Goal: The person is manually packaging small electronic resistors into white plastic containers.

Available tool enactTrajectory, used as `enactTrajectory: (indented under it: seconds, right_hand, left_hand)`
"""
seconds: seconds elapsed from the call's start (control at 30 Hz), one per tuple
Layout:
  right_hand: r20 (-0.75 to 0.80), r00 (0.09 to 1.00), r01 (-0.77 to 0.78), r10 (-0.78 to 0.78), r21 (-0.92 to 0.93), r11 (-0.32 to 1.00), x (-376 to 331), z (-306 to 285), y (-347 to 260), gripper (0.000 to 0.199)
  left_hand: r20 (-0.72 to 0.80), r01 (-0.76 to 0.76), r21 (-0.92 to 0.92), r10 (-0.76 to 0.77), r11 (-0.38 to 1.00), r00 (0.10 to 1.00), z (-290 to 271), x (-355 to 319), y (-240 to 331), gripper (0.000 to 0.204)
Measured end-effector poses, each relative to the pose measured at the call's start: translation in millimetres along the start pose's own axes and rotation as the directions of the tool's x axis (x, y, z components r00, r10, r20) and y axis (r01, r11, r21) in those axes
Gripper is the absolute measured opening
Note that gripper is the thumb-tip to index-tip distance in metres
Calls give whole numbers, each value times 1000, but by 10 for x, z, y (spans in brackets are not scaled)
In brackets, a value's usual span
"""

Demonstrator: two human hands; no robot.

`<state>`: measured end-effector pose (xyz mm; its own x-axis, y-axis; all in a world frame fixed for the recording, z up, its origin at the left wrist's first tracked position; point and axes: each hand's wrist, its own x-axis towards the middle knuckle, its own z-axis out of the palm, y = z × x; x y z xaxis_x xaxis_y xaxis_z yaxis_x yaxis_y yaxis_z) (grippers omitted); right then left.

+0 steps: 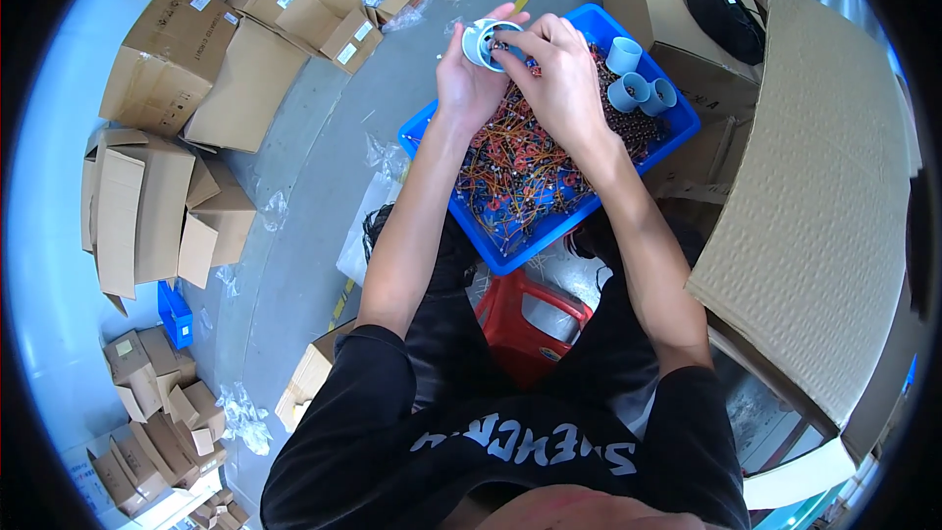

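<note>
My left hand (465, 90) is wrapped round a light blue cup (477, 42), its mouth tipped toward me above the far left of the blue tray (507, 262). Bent fingers of my right hand (561, 74) reach into the cup's mouth, pinched by some small dark pieces; which piece they hold is too small to make out. Beneath both hands the tray is heaped with small wired parts (520, 162) in orange, red and dark colours. Three more light blue items stand at its right: a far cup (623, 55), a middle cup (628, 92) and a right cup (660, 95).
A red stool (518, 339) is between my legs, below the tray. Close on my right rises a large open cardboard box (814, 206), with a black case (724, 18) lying beyond. Cardboard boxes (172, 54) and plastic scraps (245, 417) lie about the floor at left.
</note>
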<state>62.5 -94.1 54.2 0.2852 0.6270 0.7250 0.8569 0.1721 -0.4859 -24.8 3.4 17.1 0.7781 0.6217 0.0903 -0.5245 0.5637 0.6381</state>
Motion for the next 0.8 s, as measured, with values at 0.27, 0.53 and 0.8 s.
enactTrajectory:
  seconds: [0.27,0.53,0.8]
  right_hand:
    - [13,1000,11,-11,4,1000,-31,70,-26,21]
    - [7,1000,-22,22,17,1000,-18,46,-69,19]
    - [-5,996,-84,84,29,996,-40,60,-80,18]
  left_hand:
    - [32,90,42,-91,995,995,-111,19,90,65]
    - [32,58,53,-60,997,998,-161,35,154,63]
    - [-44,107,131,-102,986,994,-231,49,93,59]
